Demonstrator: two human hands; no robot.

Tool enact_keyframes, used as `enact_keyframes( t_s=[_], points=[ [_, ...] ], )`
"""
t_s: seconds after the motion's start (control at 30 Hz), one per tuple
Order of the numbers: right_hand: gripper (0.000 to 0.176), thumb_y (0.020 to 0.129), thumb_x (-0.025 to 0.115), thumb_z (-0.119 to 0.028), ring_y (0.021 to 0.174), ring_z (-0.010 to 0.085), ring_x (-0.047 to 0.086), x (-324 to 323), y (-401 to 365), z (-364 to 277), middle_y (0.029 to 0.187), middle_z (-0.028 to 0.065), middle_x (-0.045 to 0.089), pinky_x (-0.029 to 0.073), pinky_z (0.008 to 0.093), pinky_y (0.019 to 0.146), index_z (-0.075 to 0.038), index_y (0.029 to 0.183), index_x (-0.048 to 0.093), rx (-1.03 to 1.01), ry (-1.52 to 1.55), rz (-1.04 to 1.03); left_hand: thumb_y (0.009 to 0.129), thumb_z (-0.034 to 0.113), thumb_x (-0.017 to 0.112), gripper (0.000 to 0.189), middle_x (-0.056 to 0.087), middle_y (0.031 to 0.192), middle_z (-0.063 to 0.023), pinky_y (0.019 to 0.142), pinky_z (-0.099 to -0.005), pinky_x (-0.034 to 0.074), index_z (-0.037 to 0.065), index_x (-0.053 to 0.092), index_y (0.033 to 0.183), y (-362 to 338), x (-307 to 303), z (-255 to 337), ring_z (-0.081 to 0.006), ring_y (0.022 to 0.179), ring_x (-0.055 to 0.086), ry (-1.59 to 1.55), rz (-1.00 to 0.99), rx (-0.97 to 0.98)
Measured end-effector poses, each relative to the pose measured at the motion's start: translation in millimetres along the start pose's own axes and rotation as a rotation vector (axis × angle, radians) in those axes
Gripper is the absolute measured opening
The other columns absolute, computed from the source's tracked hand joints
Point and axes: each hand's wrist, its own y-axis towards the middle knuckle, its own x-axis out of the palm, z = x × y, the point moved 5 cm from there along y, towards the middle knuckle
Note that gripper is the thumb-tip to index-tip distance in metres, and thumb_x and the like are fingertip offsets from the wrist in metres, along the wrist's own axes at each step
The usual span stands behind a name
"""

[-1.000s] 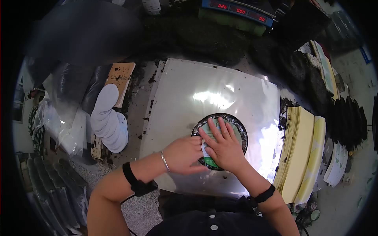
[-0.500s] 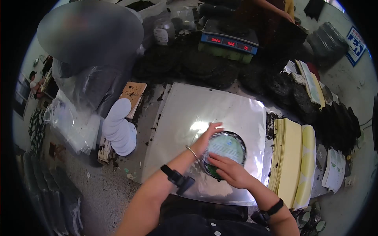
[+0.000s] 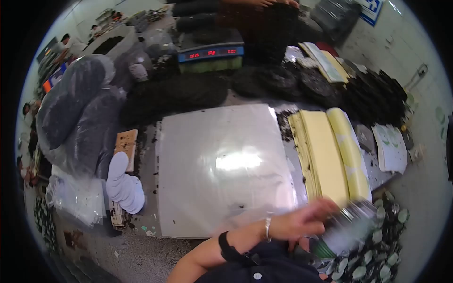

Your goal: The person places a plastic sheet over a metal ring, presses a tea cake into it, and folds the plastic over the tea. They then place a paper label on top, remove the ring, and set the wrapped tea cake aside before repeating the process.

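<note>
A round film-wrapped pack (image 3: 347, 228) with a pale label and a green edge is smeared by motion at the lower right, over a heap of similar packs. My left hand (image 3: 304, 221), a bracelet at its wrist, reaches across to the pack's upper left side, its fingers blurred. Of my right hand (image 3: 297, 242) only a small part shows, closed at the pack's near left edge; the rest is hidden behind the left hand and the pack. A shiny metal sheet (image 3: 203, 165) lies on the table in front of me.
Yellow label sheets (image 3: 323, 155) lie right of the metal sheet, white paper discs (image 3: 125, 188) to its left. Dark round pieces (image 3: 278, 82) line the table's back, by a digital scale (image 3: 211, 53). Heaped packs (image 3: 373, 254) fill the lower right. Another person's hand (image 3: 259, 2) shows behind the scale.
The pack and both my hands have moved off the metal sheet to the lower right. The camera view has turned right, and my left forearm now crosses in front of my body.
</note>
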Motion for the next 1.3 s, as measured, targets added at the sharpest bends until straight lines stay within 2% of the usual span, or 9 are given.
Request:
enact_keyframes(
  t_s=[0.1, 0.17, 0.37, 0.57, 0.73, 0.97, 1.03, 1.13, 1.3],
  points=[
    [0.073, 0.112, 0.020, -0.051, 0.079, 0.0260, 0.064, -2.1, -13.9, -15.9, 0.088, 0.0119, 0.071, 0.047, 0.0403, 0.089, -0.003, 0.087, 0.069, 0.401, -0.206, 0.091, 0.091, 0.041, 0.076, 0.050, 0.067, 0.111, -0.0117, 0.100, -0.0417, 0.051, 0.002, 0.064, 0.119, 6.5, 86.3, 1.6, -0.0290, 0.115, 0.064, 0.215, -0.434, 0.201],
    [0.071, 0.111, 0.018, -0.056, 0.084, 0.0213, 0.062, 1.0, -20.0, -13.3, 0.096, 0.0082, 0.070, 0.046, 0.0384, 0.092, -0.005, 0.116, 0.067, 0.785, 0.090, 0.118, 0.067, 0.055, 0.087, 0.053, 0.068, 0.087, -0.0102, 0.074, -0.0435, 0.050, 0.008, 0.067, 0.083, 21.9, 25.2, -73.5, -0.0328, 0.083, 0.064, 1.161, 0.099, 0.039],
    [0.057, 0.110, 0.040, -0.047, 0.071, 0.0286, 0.065, -27.0, 35.5, -137.8, 0.085, 0.0192, 0.065, 0.055, 0.0416, 0.073, 0.003, 0.136, 0.049, 0.487, 0.716, 0.412, 0.085, 0.022, 0.077, 0.022, 0.069, 0.083, -0.0113, 0.071, -0.0429, 0.054, 0.004, 0.065, 0.086, 3.1, -27.5, -126.0, -0.0286, 0.076, 0.069, 0.852, 0.030, -0.201],
    [0.040, 0.109, 0.048, -0.019, 0.082, 0.0191, 0.066, -48.6, 113.1, -173.7, 0.091, 0.0126, 0.069, 0.054, 0.0341, 0.079, 0.004, 0.141, 0.048, 0.364, 0.317, 0.416, 0.090, -0.006, 0.054, 0.010, 0.057, 0.083, -0.0104, 0.070, -0.0425, 0.053, 0.004, 0.056, 0.093, -24.4, -64.3, -82.6, -0.0282, 0.073, 0.066, 0.517, 0.407, -0.202],
    [0.034, 0.106, 0.049, -0.009, 0.087, 0.0157, 0.064, -48.5, 177.4, -178.9, 0.096, 0.0101, 0.070, 0.052, 0.0306, 0.084, 0.005, 0.137, 0.051, 0.308, 0.099, 0.337, 0.090, 0.007, 0.069, 0.006, 0.060, 0.077, -0.0092, 0.075, -0.0407, 0.052, 0.004, 0.064, 0.088, 6.6, 4.1, -96.4, -0.0288, 0.084, 0.064, 1.147, 0.142, -0.006],
    [0.033, 0.107, 0.047, -0.009, 0.087, 0.0163, 0.067, -49.2, 232.5, -187.7, 0.098, 0.0106, 0.071, 0.053, 0.0328, 0.084, 0.006, 0.135, 0.053, 0.267, 0.042, 0.329, 0.093, 0.016, 0.071, 0.016, 0.072, 0.090, -0.0098, 0.073, -0.0398, 0.053, 0.004, 0.070, 0.082, -5.4, -44.5, -119.9, -0.0289, 0.079, 0.067, 0.729, -0.015, 0.014],
    [0.034, 0.104, 0.050, -0.004, 0.087, 0.0173, 0.068, -27.2, 255.0, -177.3, 0.098, 0.0111, 0.072, 0.055, 0.0330, 0.084, 0.005, 0.136, 0.057, 0.347, -0.267, 0.215, 0.099, 0.021, 0.064, 0.022, 0.069, 0.079, -0.0084, 0.072, -0.0386, 0.054, 0.004, 0.069, 0.085, -14.4, -76.2, -129.3, -0.0227, 0.077, 0.068, 0.294, 0.235, -0.496],
    [0.032, 0.097, 0.060, -0.008, 0.084, 0.0362, 0.072, 27.7, 279.9, -172.7, 0.094, 0.0179, 0.075, 0.056, 0.0437, 0.073, -0.006, 0.128, 0.067, 0.330, -0.819, -0.231, 0.105, 0.026, 0.059, 0.022, 0.070, 0.089, -0.0068, 0.076, -0.0341, 0.056, 0.005, 0.065, 0.100, -30.3, -170.5, -66.9, -0.0186, 0.082, 0.069, -0.332, 0.479, -0.540],
    [0.035, 0.090, 0.062, -0.015, 0.090, 0.0397, 0.072, 151.4, 289.9, -128.1, 0.099, 0.0180, 0.074, 0.058, 0.0467, 0.077, -0.011, 0.124, 0.069, 0.249, -1.093, -0.962, 0.106, 0.022, 0.050, 0.020, 0.064, 0.080, -0.0066, 0.074, -0.0286, 0.054, 0.008, 0.064, 0.101, -12.4, -311.8, 109.8, -0.0167, 0.079, 0.066, -0.723, 0.263, -0.081]
  ],
)
